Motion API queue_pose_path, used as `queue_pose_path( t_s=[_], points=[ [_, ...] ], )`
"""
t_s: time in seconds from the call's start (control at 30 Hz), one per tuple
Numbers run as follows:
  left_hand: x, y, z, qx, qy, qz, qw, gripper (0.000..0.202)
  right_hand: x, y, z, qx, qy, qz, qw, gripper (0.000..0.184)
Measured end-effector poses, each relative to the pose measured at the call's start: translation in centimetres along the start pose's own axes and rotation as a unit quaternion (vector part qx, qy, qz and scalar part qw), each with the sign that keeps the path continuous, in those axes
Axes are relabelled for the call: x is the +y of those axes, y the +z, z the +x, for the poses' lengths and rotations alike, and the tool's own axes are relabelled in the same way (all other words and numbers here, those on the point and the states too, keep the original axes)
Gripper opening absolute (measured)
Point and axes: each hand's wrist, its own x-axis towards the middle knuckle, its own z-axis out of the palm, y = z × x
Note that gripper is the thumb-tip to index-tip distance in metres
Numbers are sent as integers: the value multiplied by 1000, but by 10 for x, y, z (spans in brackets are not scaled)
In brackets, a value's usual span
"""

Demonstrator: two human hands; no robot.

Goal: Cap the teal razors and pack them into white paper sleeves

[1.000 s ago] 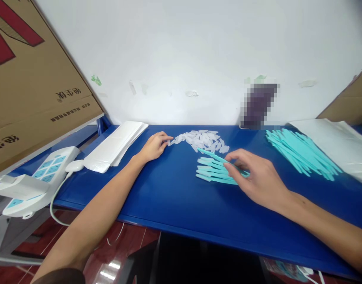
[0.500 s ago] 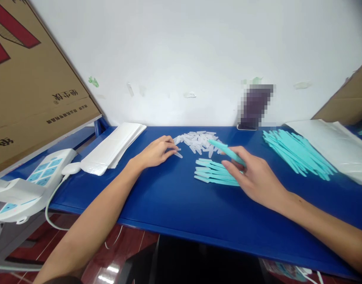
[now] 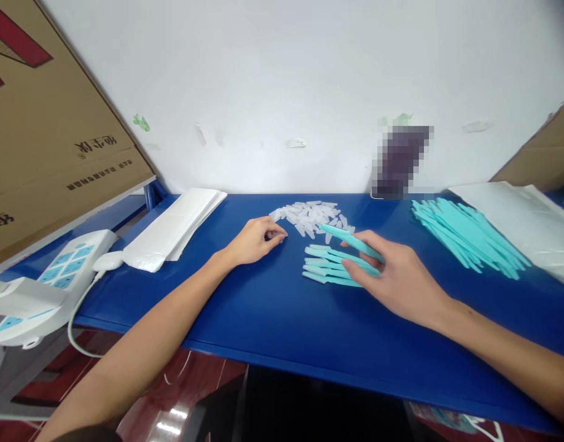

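My left hand (image 3: 257,240) rests on the table with its fingertips pinched together. A translucent blade cap is in that pinch, nearly all hidden by the fingers. Just beyond lies a loose pile of such caps (image 3: 312,215). My right hand (image 3: 397,270) grips a turquoise eyebrow razor (image 3: 351,238) between thumb and fingers, its head pointing left towards the caps. Under this hand several turquoise razors (image 3: 337,270) lie side by side, with pale heads to the left; their right ends are covered by the hand.
A heap of turquoise razors (image 3: 469,236) lies at the right beside a clear plastic bag (image 3: 531,221). White flat packs (image 3: 171,233) and a power strip (image 3: 74,264) are at the left. A blurred phone (image 3: 399,162) leans on the wall. Cardboard boxes (image 3: 61,135) flank the blue table (image 3: 263,319).
My left hand has moved slightly right and its fingers have closed further over the cap. In my right hand the razor's head has dipped lower and shifted a little left.
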Motion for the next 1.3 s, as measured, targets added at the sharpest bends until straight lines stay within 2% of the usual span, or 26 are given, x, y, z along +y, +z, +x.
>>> queue_pose_path(
  t_s=[0.13,0.23,0.33,0.4,0.53,0.6,0.7,0.8,1.0,1.17,1.3],
  points=[
    [-2,3,1,-18,36,6,999,28,-2,-3,-3,6,-8,8,1000,35],
    [-4,1,0,-35,61,2,998,28,-2,-8,-4,2,-30,12,999,27],
    [-5,0,0,-34,77,0,996,28,1,-8,-3,2,-7,-6,1000,24],
    [-5,2,1,-11,77,-5,997,29,3,-7,-2,-10,16,-5,1000,24],
    [-4,10,3,77,35,29,996,32,4,-7,0,-21,33,25,999,29],
    [-3,14,4,85,32,68,993,34,4,-9,-1,-17,33,46,998,36],
    [-2,18,5,63,37,103,992,34,4,-12,-1,-14,20,73,997,43],
    [1,17,5,42,27,102,993,28,4,-13,-1,-26,12,61,998,39],
    [5,10,2,-7,44,119,992,31,2,-8,-1,-27,63,-4,998,36],
    [4,4,-1,-50,71,109,990,38,7,-7,0,-14,45,-42,998,43],
    [0,3,0,-59,77,99,990,35,9,-7,4,-13,14,-66,998,35]
  ],
)
